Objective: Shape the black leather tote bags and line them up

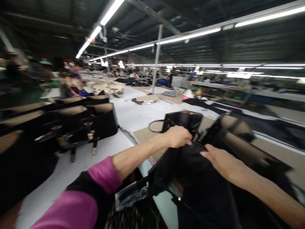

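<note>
My left hand (pixel 178 136) is closed in a grip on the top edge of a black handbag (pixel 202 184) that stands right in front of me. My right hand (pixel 220 160) lies on the same bag a little lower and to the right, its fingers pressed against the black material. A second black bag (pixel 183 121) with a round handle lies just behind my left hand. The picture is smeared by motion.
Several black bags with tan tops (pixel 78 122) stand in a row on the white table (pixel 140 116) at the left. Flat brown card (pixel 145 133) lies under the bags. Other people (pixel 71 84) work along the table farther back. A metal post (pixel 157 57) rises mid-table.
</note>
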`<state>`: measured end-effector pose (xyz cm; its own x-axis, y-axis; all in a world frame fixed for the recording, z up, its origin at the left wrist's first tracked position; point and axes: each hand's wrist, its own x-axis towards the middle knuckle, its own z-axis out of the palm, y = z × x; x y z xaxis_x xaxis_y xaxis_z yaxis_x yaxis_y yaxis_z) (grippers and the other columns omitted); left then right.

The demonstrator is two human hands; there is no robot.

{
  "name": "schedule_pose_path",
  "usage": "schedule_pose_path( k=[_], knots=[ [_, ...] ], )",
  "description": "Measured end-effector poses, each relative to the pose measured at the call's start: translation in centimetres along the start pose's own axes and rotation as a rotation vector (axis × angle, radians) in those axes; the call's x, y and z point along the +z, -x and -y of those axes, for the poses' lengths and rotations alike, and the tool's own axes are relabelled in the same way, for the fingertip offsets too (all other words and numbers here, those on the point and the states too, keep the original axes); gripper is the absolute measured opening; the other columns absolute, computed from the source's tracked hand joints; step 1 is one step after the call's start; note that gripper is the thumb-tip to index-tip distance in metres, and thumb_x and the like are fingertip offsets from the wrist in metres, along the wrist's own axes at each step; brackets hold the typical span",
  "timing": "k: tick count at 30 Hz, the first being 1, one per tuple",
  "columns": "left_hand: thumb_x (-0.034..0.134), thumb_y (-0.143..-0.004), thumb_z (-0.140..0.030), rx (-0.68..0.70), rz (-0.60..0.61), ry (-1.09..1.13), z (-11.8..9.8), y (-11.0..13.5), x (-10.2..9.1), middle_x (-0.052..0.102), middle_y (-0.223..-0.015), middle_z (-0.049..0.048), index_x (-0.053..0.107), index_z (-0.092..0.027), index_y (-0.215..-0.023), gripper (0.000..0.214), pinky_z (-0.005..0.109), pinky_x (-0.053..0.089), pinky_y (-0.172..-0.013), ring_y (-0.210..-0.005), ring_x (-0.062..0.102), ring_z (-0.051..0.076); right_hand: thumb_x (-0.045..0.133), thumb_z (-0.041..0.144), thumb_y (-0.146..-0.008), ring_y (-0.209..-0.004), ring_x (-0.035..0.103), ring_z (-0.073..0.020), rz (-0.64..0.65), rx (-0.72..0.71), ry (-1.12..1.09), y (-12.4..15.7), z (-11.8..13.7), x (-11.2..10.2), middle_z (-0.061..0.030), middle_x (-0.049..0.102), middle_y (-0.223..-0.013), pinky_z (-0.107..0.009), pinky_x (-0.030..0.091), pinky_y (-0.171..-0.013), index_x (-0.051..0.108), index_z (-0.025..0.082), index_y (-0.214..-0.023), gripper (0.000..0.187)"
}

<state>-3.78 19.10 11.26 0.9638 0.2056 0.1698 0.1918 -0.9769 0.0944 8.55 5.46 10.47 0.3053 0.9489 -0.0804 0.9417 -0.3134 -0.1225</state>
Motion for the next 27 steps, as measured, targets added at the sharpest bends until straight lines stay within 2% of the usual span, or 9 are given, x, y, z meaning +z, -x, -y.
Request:
schedule_pose_path(
  k=[4, 8, 11, 14, 17, 20, 22, 25, 27],
  knots=[
    [0.047, -0.079, -0.034, 0.023, -0.047, 0.028, 0.8, -0.9, 0.8, 0.062, -0.068, 0.0031, 0.062, -0.019, -0.070, 0.022, 0.023, 0.035, -0.058, -0.072, 0.058, 0.017, 0.031, 0.043, -0.087, -0.070, 0.059, -0.0186, 0.102, 0.069, -0.076, 3.6, -2.4, -0.7, -0.0071, 0.061, -0.077, -0.026, 0.037, -0.059, 0.050, 0.016, -0.077, 0.033],
    [0.047, -0.079, -0.035, 0.002, -0.033, 0.046, 0.6, -0.6, 0.9, 0.062, -0.066, 0.0025, 0.064, -0.020, -0.071, 0.024, 0.022, 0.034, -0.058, -0.069, 0.057, 0.016, 0.032, 0.045, -0.085, -0.065, 0.058, -0.0164, 0.140, 0.119, -0.131, 4.6, -2.4, -0.6, -0.0051, 0.061, -0.076, -0.024, 0.036, -0.054, 0.051, 0.017, -0.074, 0.035],
    [0.046, -0.079, -0.035, -0.013, -0.042, 0.043, 0.6, -0.3, 0.9, 0.062, -0.066, 0.0030, 0.065, -0.020, -0.072, 0.025, 0.023, 0.035, -0.060, -0.070, 0.058, 0.016, 0.031, 0.042, -0.086, -0.065, 0.059, -0.0163, 0.113, 0.125, -0.074, 4.7, -2.3, -0.4, -0.0054, 0.062, -0.076, -0.024, 0.037, -0.055, 0.053, 0.016, -0.074, 0.036],
    [0.045, -0.079, -0.034, -0.033, -0.038, 0.042, 0.3, -0.3, 0.9, 0.063, -0.070, 0.0038, 0.065, -0.020, -0.073, 0.024, 0.024, 0.037, -0.063, -0.074, 0.058, 0.018, 0.033, 0.041, -0.087, -0.070, 0.060, -0.0205, 0.042, 0.142, 0.099, 4.6, -1.6, 0.0, -0.0078, 0.062, -0.076, -0.027, 0.039, -0.058, 0.056, 0.015, -0.076, 0.036],
    [0.049, -0.076, -0.034, -0.079, 0.003, 0.068, -0.4, -0.5, 0.4, 0.063, -0.073, 0.0044, 0.065, -0.020, -0.075, 0.021, 0.024, 0.039, -0.063, -0.076, 0.058, 0.018, 0.039, 0.035, -0.086, -0.072, 0.060, -0.0252, -0.214, 0.160, 0.370, 5.3, 0.7, 0.2, -0.0100, 0.062, -0.076, -0.034, 0.041, -0.059, 0.055, 0.013, -0.095, 0.029],
    [0.053, -0.072, -0.033, -0.124, 0.060, 0.133, -0.9, -1.0, -0.3, 0.062, -0.070, 0.0037, 0.065, -0.019, -0.073, 0.019, 0.023, 0.039, -0.059, -0.071, 0.057, 0.017, 0.041, 0.024, -0.086, -0.085, 0.057, -0.0229, -0.493, -0.129, 0.436, 6.7, 4.2, 0.2, -0.0108, 0.060, -0.093, -0.034, 0.042, -0.069, 0.051, 0.015, -0.106, 0.025],
    [0.055, -0.070, -0.033, -0.151, 0.073, 0.168, -1.1, -1.3, -0.7, 0.061, -0.066, 0.0034, 0.065, -0.018, -0.071, 0.018, 0.022, 0.038, -0.056, -0.068, 0.056, 0.016, 0.042, 0.017, -0.083, -0.099, 0.051, -0.0225, -0.536, -0.366, 0.403, 7.4, 6.3, 0.3, -0.0102, 0.054, -0.111, -0.034, 0.040, -0.078, 0.050, 0.018, -0.110, 0.027],
    [0.057, -0.067, -0.032, -0.192, 0.065, 0.240, -1.3, -1.5, -0.8, 0.059, -0.061, 0.0034, 0.065, -0.016, -0.068, 0.018, 0.023, 0.038, -0.055, -0.064, 0.055, 0.016, 0.049, 0.014, -0.076, -0.112, 0.041, -0.0257, -0.413, -0.653, 0.402, 7.2, 8.1, 0.6, -0.0088, 0.049, -0.120, -0.041, 0.032, -0.091, 0.048, 0.019, -0.114, 0.038],
    [0.058, -0.067, -0.031, -0.209, 0.059, 0.275, -1.5, -1.5, -0.7, 0.057, -0.057, 0.0030, 0.064, -0.014, -0.066, 0.017, 0.022, 0.038, -0.054, -0.061, 0.054, 0.015, 0.053, 0.017, -0.072, -0.110, 0.042, -0.0253, -0.250, -0.787, 0.409, 6.3, 8.5, 1.0, -0.0079, 0.058, -0.105, -0.044, 0.024, -0.096, 0.056, 0.016, -0.099, 0.027]
  ],
)
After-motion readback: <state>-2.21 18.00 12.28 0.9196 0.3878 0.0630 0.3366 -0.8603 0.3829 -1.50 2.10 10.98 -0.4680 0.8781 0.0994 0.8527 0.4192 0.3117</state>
